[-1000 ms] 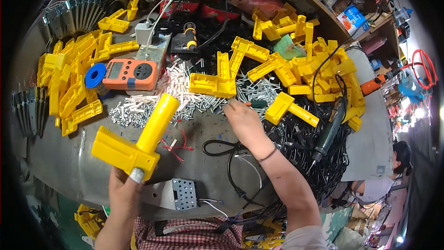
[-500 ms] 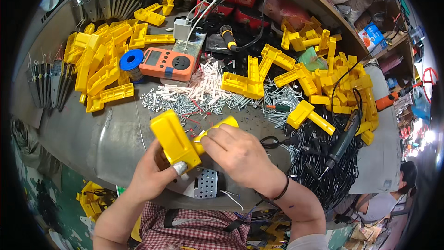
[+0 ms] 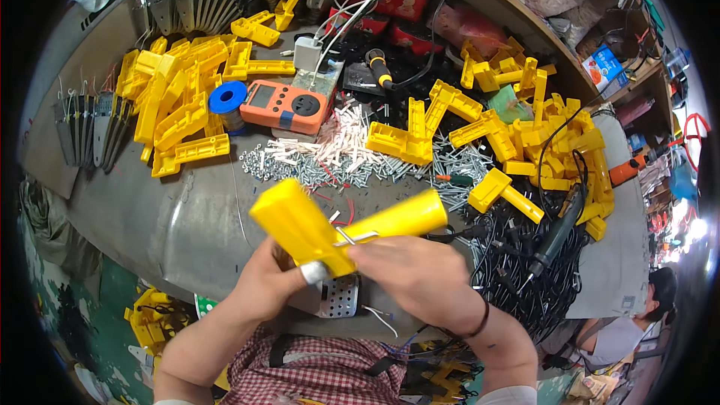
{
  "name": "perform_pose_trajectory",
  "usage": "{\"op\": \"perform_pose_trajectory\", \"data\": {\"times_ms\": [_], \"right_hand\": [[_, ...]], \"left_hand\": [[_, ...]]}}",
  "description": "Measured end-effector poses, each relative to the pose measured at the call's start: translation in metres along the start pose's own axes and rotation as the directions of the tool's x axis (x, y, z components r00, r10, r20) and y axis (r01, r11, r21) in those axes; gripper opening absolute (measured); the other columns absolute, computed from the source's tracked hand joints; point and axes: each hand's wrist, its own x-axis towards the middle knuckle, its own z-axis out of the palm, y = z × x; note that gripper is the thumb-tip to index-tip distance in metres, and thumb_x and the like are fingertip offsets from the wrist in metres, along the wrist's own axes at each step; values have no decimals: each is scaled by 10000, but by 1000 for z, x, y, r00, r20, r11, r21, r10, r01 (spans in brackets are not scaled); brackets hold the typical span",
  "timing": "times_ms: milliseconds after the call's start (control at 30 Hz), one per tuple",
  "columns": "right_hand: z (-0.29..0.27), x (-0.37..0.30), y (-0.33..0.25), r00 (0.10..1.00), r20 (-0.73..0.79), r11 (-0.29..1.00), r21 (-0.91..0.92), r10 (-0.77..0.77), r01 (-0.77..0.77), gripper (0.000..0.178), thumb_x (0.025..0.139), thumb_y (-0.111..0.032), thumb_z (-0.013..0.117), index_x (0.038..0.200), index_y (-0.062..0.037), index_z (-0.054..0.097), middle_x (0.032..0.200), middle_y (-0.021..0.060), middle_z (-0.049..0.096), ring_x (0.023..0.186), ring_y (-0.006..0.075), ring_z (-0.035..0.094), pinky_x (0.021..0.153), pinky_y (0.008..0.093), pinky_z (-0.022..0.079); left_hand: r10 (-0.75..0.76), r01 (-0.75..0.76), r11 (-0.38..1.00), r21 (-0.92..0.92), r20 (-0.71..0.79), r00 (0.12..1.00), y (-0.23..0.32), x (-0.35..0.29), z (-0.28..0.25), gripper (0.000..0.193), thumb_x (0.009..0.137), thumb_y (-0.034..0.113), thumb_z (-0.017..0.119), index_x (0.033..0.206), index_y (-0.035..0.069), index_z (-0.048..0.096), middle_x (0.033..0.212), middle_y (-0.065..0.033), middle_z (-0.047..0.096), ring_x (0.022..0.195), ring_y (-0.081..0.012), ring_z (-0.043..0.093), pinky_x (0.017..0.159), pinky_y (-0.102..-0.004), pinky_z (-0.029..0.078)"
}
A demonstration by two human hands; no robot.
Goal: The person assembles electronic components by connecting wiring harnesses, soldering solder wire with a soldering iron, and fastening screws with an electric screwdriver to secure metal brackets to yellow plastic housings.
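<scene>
My left hand (image 3: 274,274), a silvery wrap on its thumb, grips a yellow plastic housing (image 3: 289,217) with a boxy body and a round tubular handle (image 3: 405,217) pointing right. Where the handle meets the body, a thin pale wire (image 3: 352,238) and a bit of red wire show. My right hand (image 3: 420,274) is at that joint, below the handle, its fingers closed and smeared by motion. What its fingertips pinch is hidden. Beneath the hands lies a perforated metal plate (image 3: 339,298) with white wires by it.
Piles of yellow housings lie left (image 3: 180,97) and right (image 3: 555,127). Loose screws (image 3: 360,169), an orange multimeter (image 3: 285,106) and a blue wire spool (image 3: 227,97) occupy the middle. Black cables (image 3: 510,255) and a soldering iron (image 3: 555,232) are at right. Metal plates (image 3: 184,7) stand far left.
The yellow housing has turned, bringing its handle's round end further right. My right hand has moved right and down, off the handle's top to the wire at the joint. The view has shifted slightly.
</scene>
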Motion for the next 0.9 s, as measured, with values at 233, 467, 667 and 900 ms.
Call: {"op": "perform_pose_trajectory", "data": {"times_ms": [233, 467, 667, 900], "right_hand": [[5, -13, -26, 610, -143, 460, 791, 779, -402, 192, 758, -27, 690, 890, 5, 555, 852, 110, 678, 752, 146, 671, 639, 232, 538], [2, -23, -29, 687, -113, 546, 704, 717, -454, 211, 816, 77, 578, 967, 59, 433, 866, 226, 623, 772, 257, 659, 699, 310, 554], [24, -28, -30, 785, -239, 820, 126, 571, -558, 273, 705, -148, 723, 956, -65, 653, 877, 69, 632, 806, 207, 602, 667, 281, 476], [-31, -30, -29, 867, 254, 896, -245, 429, -371, 440, 769, -143, 483, 1172, 33, 512, 1028, 110, 529, 997, 239, 506, 942, 390, 355]], "left_hand": [[14, -16, 801, -599, -8, 1000, -24, 4, 17, 582, 759, 199, 713, 1229, 11, 426, 1186, -119, 542, 1091, -236, 533, 955, -403, 406], [150, -174, 960, -220, -125, 981, -33, -5, 24, 494, 775, 174, 697, 1167, -7, 458, 1126, -124, 557, 1007, -246, 566, 881, -378, 441], [316, -240, 917, 318, -215, 924, -24, -6, 34, 402, 792, 48, 637, 1137, -3, 437, 1057, -95, 571, 955, -198, 574, 835, -315, 456], [51, -104, 949, 297, 181, 982, 6, 4, 18, 791, 683, 336, 756, 1261, -24, 354, 1202, -165, 487, 1140, -294, 472, 965, -412, 362]]}}
